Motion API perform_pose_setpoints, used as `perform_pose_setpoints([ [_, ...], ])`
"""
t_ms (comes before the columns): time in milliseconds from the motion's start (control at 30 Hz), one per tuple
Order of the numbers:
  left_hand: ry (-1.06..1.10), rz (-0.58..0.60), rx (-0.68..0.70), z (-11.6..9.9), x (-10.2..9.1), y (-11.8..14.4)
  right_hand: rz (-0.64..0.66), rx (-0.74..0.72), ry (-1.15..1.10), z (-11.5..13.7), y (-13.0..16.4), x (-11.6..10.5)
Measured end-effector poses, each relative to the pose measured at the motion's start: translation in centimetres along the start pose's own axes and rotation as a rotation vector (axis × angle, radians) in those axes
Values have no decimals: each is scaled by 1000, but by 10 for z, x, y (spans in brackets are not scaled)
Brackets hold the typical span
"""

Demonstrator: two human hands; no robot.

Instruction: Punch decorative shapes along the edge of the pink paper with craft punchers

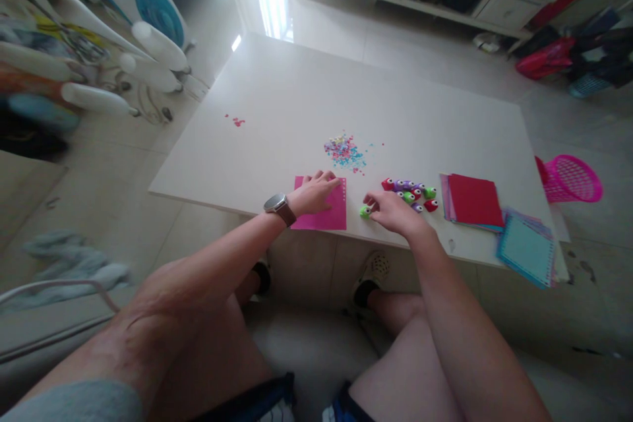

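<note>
My left hand point(316, 191), with a watch on its wrist, lies flat on a pink paper sheet point(329, 214) at the near edge of the white table point(277, 99). The sheet has a row of small holes along its right edge. My right hand point(390, 208) rests just right of the sheet, its fingers closed around a small green punch point(364, 211). Several more small punches point(410, 191), red, purple and green, lie in a cluster just beyond that hand. A heap of tiny coloured paper bits point(345, 150) lies behind the sheet.
A stack of red and pink paper point(472, 201) and a blue sheet point(527, 250) lie at the right near corner. A pink mesh basket point(571, 178) stands beside the table's right edge. A few red bits point(237, 121) lie far left. A fan point(146, 3) stands on the floor.
</note>
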State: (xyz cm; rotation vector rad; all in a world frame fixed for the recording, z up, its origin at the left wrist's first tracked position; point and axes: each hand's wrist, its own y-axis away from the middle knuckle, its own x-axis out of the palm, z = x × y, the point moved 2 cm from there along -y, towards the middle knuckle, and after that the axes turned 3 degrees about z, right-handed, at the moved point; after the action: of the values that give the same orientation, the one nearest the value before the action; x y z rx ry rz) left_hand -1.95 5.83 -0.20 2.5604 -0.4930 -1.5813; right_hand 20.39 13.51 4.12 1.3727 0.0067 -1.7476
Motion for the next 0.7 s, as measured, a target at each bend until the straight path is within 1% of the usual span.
perform_pose_setpoints([
  [100,-10,-45,-67,4,-4,0,-5,1,45,0,-3,2],
  [200,-18,-41,-125,10,-3,-1,0,4,80,1,-5,2],
  [433,-10,-20,-146,17,1,-9,33,32,128,4,-9,9],
  [600,19,-7,-144,13,1,-11,52,38,156,4,-10,13],
  [700,0,9,-130,9,0,-9,53,33,179,7,-9,14],
])
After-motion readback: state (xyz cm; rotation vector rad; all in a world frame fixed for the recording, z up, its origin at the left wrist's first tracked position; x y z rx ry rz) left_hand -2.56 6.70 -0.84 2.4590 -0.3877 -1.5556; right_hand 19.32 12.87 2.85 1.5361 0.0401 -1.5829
